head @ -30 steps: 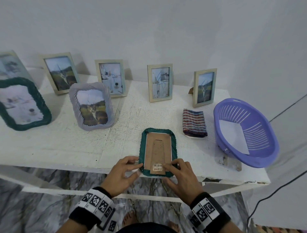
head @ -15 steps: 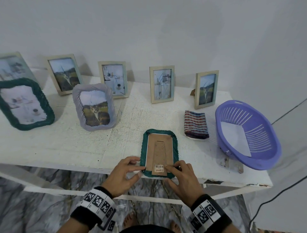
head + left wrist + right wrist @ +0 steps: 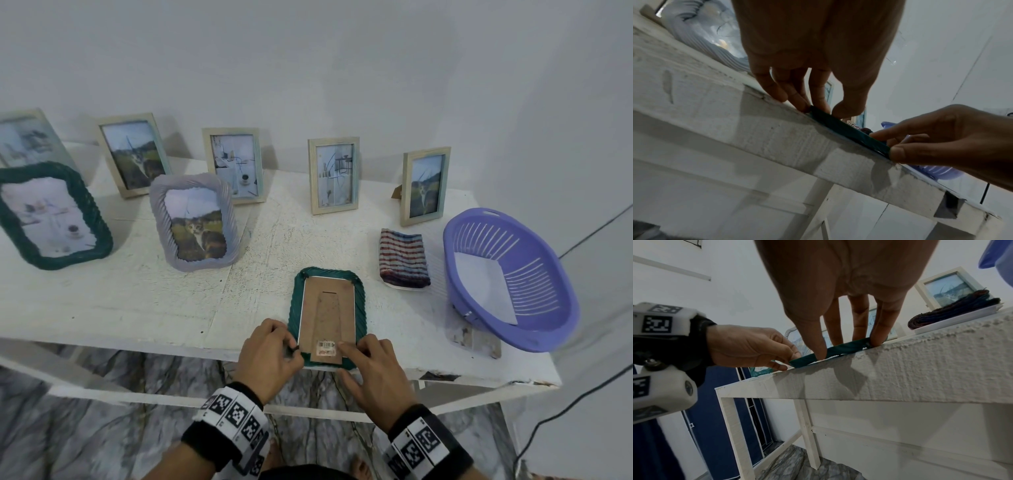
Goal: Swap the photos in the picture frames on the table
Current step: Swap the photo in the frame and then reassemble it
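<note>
from the head view, the green frame (image 3: 327,310) lies face down at the near edge of the white table (image 3: 137,301), cardboard back up. left hand (image 3: 269,356) pinches a small dark tab at the near-left corner; right hand (image 3: 375,368) lays its forefinger on the barcode sticker (image 3: 326,345). left wrist view: curled fingers (image 3: 797,99) on the frame's end, thumb close by. right wrist view: fingers fairly straight, tips pressing the frame's edge (image 3: 838,349), thumb at its front.
</note>
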`<state>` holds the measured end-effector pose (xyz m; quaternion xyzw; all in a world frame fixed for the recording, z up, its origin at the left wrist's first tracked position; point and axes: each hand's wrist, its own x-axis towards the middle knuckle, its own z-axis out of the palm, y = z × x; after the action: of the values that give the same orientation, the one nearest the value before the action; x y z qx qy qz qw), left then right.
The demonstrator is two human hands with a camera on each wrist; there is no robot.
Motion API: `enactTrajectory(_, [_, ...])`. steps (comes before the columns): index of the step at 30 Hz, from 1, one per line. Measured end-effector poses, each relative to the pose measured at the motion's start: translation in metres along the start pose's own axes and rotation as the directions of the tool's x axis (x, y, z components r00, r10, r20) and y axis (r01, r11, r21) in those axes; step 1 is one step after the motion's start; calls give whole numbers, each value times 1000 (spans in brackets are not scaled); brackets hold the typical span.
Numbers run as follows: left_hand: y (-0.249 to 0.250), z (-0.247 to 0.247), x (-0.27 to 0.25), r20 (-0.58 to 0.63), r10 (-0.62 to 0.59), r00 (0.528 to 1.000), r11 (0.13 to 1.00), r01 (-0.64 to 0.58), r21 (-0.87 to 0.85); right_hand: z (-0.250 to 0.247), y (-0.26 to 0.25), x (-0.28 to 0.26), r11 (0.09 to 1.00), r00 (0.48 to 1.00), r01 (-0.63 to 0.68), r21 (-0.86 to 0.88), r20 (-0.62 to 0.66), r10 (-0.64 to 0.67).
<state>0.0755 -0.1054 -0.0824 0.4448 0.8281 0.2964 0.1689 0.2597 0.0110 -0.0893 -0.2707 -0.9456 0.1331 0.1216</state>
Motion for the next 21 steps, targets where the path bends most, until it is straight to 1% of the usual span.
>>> enactTrajectory(4, [2,2,-5,-68,18,998,1000,-18,2,0,-2,1,999,1000,-3,-45,-16,2])
enactTrajectory(6, [2,3,-7,-83,14,996,1000,-15,-6,-1,-3,0,997,1000,-4,-73,-9,3])
enactTrajectory(13, [6,3,-5,-79,-24,997,999,26,25,-3,-2,1,997,1000,-3,-72,-15,2])
enactTrajectory(17, [6,3,-6,-77,0,997,999,3,32,-4,-3,1,996,1000,16,-89,-8,-17])
enactTrajectory(21, [5,2,-4,-66,-3,998,1000,2,-19,-5,-2,1,996,1000,25,-89,-8,-26])
